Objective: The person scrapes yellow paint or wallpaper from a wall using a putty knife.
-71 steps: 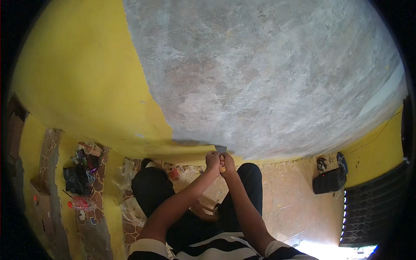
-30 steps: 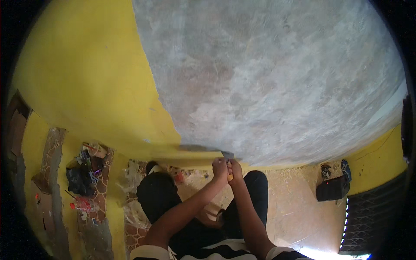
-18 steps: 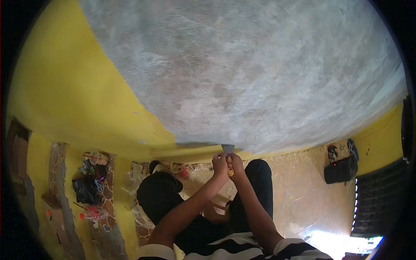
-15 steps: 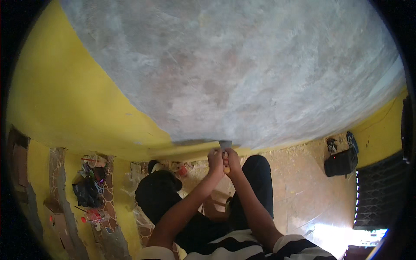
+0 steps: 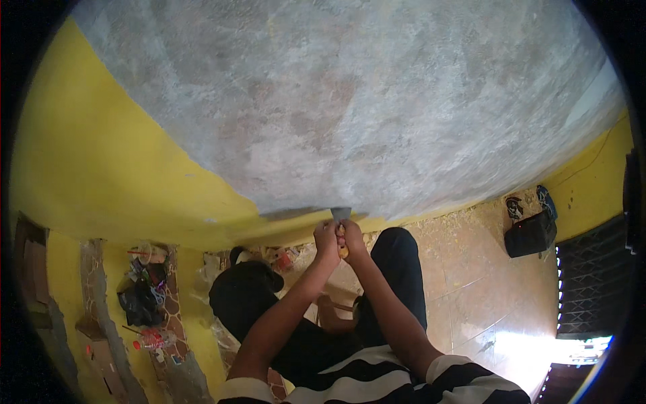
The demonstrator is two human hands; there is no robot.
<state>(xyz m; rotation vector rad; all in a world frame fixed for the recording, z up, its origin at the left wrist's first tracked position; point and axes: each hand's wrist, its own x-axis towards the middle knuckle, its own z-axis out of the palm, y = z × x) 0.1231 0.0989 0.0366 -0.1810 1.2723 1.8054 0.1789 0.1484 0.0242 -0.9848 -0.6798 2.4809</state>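
Observation:
My left hand point(image 5: 326, 238) and my right hand point(image 5: 353, 240) are clasped together around the yellow handle of a scraper point(image 5: 342, 222). Its metal blade rests against the wall, right where the grey scraped patch point(image 5: 363, 101) meets the yellow paint point(image 5: 108, 175). A narrow dark strip of fresh scraping runs left from the blade. Both forearms reach up from the lower edge over my dark trousers. The handle is mostly hidden by my fingers.
A heap of bags, bottles and clutter point(image 5: 145, 296) lies on the stone-patterned floor at the left. A black speaker-like box point(image 5: 531, 234) and shoes point(image 5: 528, 202) stand on the tiled floor at the right. A dark metal grille point(image 5: 592, 283) fills the right edge.
The view has tilted, showing more grey wall. Both hands stay clasped on the scraper at the paint edge, with small shifts along it.

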